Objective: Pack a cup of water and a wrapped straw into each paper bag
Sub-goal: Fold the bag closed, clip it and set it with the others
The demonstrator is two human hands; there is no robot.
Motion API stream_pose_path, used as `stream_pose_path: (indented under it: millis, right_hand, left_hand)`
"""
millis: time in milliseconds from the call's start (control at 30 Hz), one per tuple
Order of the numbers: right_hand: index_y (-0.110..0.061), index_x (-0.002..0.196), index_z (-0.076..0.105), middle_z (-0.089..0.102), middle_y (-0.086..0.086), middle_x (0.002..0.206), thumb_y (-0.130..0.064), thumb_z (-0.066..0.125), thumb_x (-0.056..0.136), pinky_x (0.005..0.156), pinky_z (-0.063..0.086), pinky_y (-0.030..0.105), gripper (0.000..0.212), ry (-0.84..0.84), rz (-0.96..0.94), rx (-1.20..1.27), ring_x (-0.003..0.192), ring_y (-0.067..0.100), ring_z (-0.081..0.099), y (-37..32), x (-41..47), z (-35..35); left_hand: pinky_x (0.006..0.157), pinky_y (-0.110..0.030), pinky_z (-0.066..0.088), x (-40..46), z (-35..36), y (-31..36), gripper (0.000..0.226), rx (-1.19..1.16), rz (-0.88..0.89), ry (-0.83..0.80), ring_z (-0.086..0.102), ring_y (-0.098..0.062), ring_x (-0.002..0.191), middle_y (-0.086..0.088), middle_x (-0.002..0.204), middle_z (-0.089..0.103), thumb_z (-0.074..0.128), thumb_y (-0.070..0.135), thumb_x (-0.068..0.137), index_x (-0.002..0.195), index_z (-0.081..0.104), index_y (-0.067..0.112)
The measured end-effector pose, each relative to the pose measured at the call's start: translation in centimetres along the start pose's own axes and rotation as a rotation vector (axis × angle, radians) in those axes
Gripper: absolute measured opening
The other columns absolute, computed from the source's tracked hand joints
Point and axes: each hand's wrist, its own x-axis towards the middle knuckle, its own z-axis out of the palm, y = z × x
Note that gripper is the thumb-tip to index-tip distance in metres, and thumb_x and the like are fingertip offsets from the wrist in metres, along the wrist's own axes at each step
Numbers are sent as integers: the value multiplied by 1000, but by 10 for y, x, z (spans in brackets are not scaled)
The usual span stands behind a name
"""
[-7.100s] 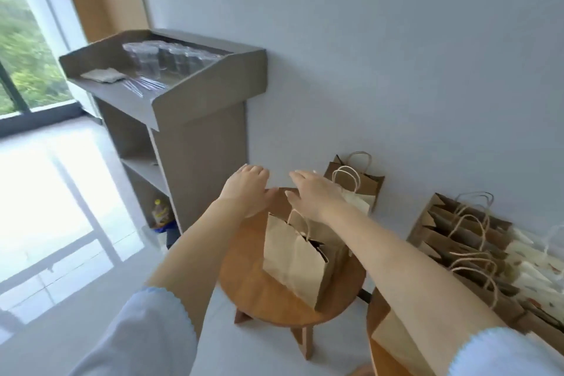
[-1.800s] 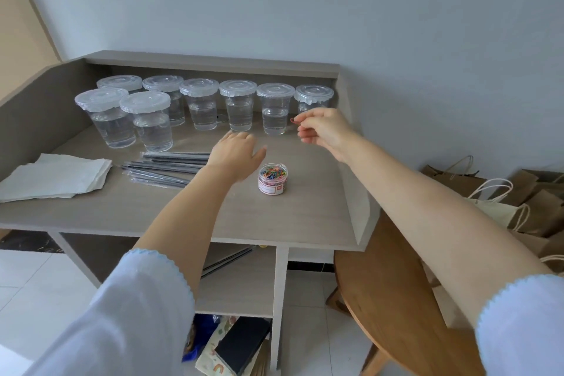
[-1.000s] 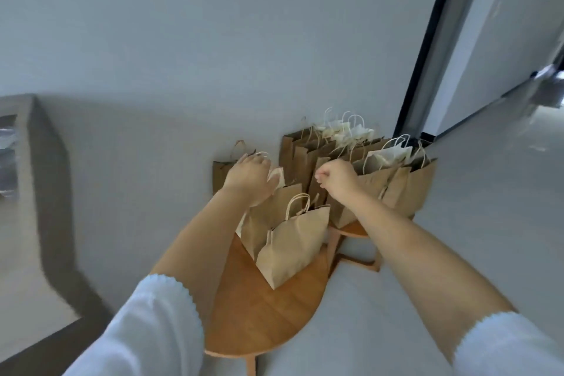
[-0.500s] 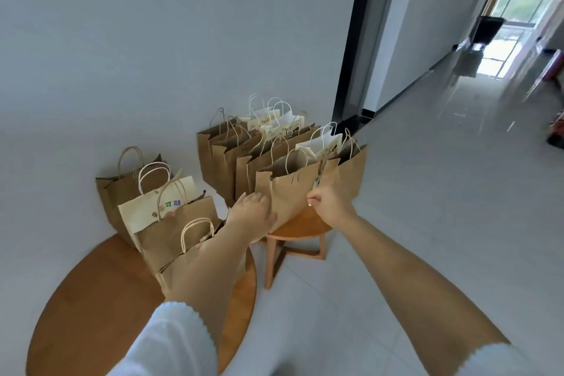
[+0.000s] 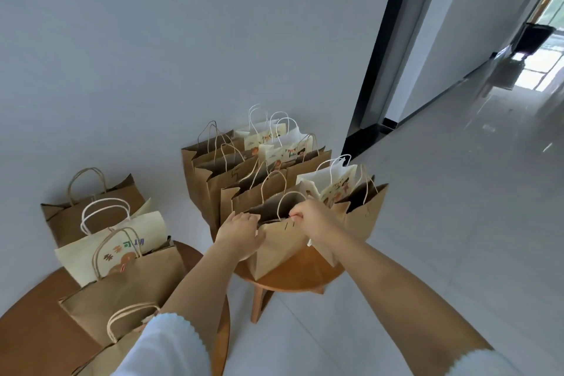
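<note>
head view: left hand [image 5: 241, 233] and right hand [image 5: 308, 218] apparently pinching front bag [image 5: 280, 247] rim edges

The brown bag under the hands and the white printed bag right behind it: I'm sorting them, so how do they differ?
The brown bag is plain kraft paper; the white bag carries colourful cartoon prints. The brown bag has tan handles, the white bag white ones. Both hands, left and right, grip the brown bag's rim; nothing touches the white bag. Both stand open on the stool.
</note>
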Motion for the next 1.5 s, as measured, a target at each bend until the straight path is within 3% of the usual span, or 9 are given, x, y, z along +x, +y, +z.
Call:
stream_pose_path:
  millis: [300, 467, 600, 833, 933, 1100, 1167, 1267, 1500]
  right_hand:
    - [-12, 104, 69, 67, 9, 102, -11, 47, 97, 89, 50, 35, 24, -188, -181, -99, 98, 25, 61, 35, 76, -3]
    - [-9, 112, 67, 66, 10, 112, -12, 45, 98, 94, 48, 32, 26, -264, -362, -100, 104, 25, 60, 52, 113, -8]
    - [-11, 117, 66, 65, 8, 118, -13, 45, 99, 93, 46, 27, 28, -288, -472, -74, 108, 22, 59, 60, 132, -9]
    - [-16, 125, 62, 63, 5, 123, -17, 48, 99, 93, 43, 22, 29, -314, -550, -42, 112, 20, 59, 64, 152, -2]
    - [-18, 125, 61, 63, 3, 124, -19, 48, 99, 94, 43, 21, 30, -313, -549, -41, 113, 19, 59, 68, 158, -2]
    - [-18, 126, 61, 63, 2, 125, -18, 49, 99, 93, 44, 21, 30, -296, -554, -40, 113, 17, 59, 70, 168, -2]
    - [-18, 125, 62, 63, 2, 124, -19, 50, 98, 93, 43, 21, 29, -291, -568, -40, 112, 17, 59, 69, 171, -2]
    - [-16, 122, 64, 63, 2, 123, -20, 50, 98, 93, 43, 21, 28, -286, -574, -32, 111, 17, 58, 70, 174, 1]
    - [-15, 126, 62, 61, 4, 126, -18, 46, 100, 97, 43, 25, 30, -302, -556, -72, 115, 20, 57, 73, 175, 14]
  left_hand:
    - [117, -36, 23, 41, 14, -3, 43, -26, -225, -56, 43, -18, 129, 1, 138, 49, 39, 41, 99, 135, 47, 19]
    - [110, -32, 34, 60, 27, 6, 47, -45, -413, -6, 43, -18, 129, 1, 140, 48, 44, 49, 96, 132, 49, 19]
    - [116, -36, 24, 67, 37, 12, 58, -11, -502, 4, 24, -23, 143, -3, 154, 29, 45, 57, 92, 136, 47, 19]
    - [118, -43, 0, 82, 36, 20, 98, 38, -571, -67, -6, -29, 147, -8, 160, -3, 57, 61, 84, 153, 3, 15]
    - [116, -50, -4, 96, 42, 18, 95, 82, -568, -122, 1, -29, 147, -7, 159, 11, 55, 66, 82, 151, 14, 16]
    - [114, -55, -7, 108, 51, 20, 53, 75, -457, -108, 34, -22, 136, 1, 136, 50, 55, 54, 88, 130, 47, 23]
    - [117, -47, 11, 114, 54, 23, 43, -20, -421, -82, 45, -21, 127, 2, 126, 58, 59, 45, 90, 126, 52, 23]
    - [93, -29, 48, 122, 57, 28, 33, -230, -472, -36, 60, -19, 102, 0, 112, 65, 60, 36, 91, 120, 59, 20]
    - [71, -23, 49, 130, 56, 29, 42, -86, -453, -70, 60, -14, 83, 1, 96, 67, 53, 55, 89, 110, 64, 20]
